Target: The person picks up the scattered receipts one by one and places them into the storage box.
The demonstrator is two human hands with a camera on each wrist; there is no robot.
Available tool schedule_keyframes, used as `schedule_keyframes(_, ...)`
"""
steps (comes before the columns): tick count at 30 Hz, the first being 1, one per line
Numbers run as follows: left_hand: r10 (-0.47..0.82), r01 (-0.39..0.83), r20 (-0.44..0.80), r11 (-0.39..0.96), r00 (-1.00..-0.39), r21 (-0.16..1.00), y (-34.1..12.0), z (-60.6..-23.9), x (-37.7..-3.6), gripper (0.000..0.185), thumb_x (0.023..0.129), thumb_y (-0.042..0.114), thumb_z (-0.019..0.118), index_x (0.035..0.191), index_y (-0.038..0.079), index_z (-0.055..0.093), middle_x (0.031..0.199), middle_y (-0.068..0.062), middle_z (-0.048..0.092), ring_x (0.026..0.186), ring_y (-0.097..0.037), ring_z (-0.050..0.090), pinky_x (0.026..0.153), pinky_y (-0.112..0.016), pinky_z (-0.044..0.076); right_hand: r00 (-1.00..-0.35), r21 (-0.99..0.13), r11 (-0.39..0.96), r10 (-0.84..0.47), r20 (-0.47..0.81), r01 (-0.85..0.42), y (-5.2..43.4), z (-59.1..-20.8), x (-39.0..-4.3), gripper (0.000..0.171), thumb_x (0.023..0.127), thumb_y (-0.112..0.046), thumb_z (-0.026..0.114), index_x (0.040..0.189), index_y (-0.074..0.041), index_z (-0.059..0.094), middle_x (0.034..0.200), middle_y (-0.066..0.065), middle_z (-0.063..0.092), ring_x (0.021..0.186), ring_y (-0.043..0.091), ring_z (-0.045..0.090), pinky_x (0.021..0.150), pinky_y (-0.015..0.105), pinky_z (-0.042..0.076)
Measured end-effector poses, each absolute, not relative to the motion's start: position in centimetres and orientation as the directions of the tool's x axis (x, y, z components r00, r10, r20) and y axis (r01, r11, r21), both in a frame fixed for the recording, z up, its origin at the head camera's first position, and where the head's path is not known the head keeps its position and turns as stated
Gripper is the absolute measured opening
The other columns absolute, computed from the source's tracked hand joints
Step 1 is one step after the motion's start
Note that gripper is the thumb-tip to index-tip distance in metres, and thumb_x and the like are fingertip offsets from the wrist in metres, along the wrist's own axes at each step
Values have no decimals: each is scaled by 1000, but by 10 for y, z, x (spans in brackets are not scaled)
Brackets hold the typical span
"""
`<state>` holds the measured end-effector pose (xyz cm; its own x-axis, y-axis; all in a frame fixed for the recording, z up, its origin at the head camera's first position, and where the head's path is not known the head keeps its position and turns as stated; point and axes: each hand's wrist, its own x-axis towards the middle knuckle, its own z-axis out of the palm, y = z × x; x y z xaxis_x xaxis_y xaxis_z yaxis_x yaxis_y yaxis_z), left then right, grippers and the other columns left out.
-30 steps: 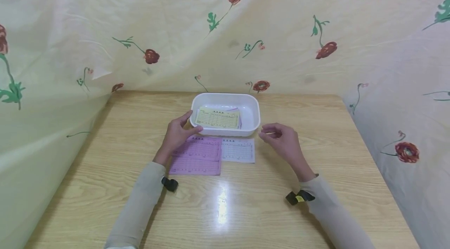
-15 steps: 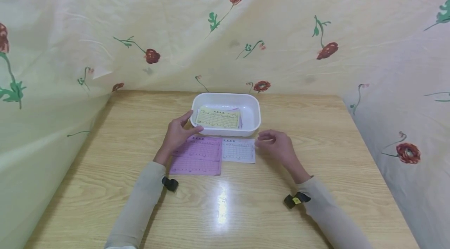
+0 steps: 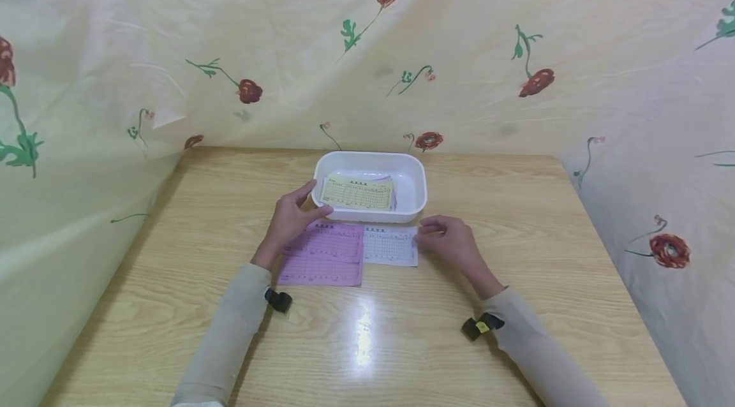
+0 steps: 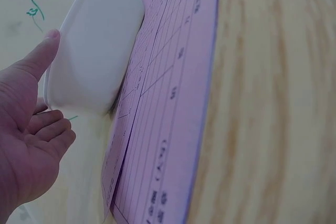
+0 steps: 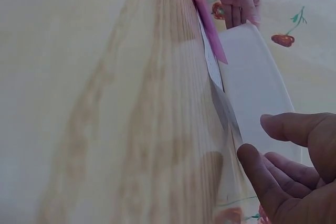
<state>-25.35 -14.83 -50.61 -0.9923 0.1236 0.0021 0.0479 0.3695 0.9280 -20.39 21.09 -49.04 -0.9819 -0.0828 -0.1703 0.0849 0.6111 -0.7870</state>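
Landmark: the white tray (image 3: 416, 193). Just in front of it lie a pink sheet (image 3: 323, 255) and, to that sheet's right, a white sheet (image 3: 389, 245); print on both is too small to read. The right hand (image 3: 449, 242), fingers loosely curled, touches the white sheet's right edge. The left hand (image 3: 289, 219), fingers relaxed, rests against the tray's left wall. Inside the tray lies a yellow sheet (image 3: 357, 193), also unreadable.
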Motion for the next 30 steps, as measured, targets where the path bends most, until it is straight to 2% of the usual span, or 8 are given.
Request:
schedule_keyframes(6, 125, 58, 12, 365, -992, 929, -148, -505, -254, 93, 81, 44, 86, 154, 7, 42, 162, -6, 37, 153, -25, 30, 126, -45, 27, -977, -774, 626, -90, -195, 97, 208, -490, -205, 41, 88, -23, 81, 122, -3, 70, 113, 13, 75, 102, 28, 73, 93, 43, 60)
schedule_keyframes(17, 124, 38, -8, 362, -992, 931, -148, -505, -254, 94, 81, 45, 86, 155, 8, 42, 163, -4, 36, 153, -25, 28, 126, -45, 26, -971, -783, 611, -98, -217, 113, 204, -490, -208, 46, 87, -23, 82, 126, -2, 67, 115, 14, 75, 109, 31, 71, 98, 45, 58)
schedule_keyframes(30, 124, 46, 1, 360, -992, 932, -148, -505, -254, 95, 80, 47, 86, 155, 9, 42, 163, -4, 37, 153, -25, 29, 126, -45, 27, -959, -781, 610, -119, -259, 135, 196, -493, -210, 49, 88, -19, 81, 130, 0, 64, 114, 17, 75, 107, 31, 72, 94, 43, 60)
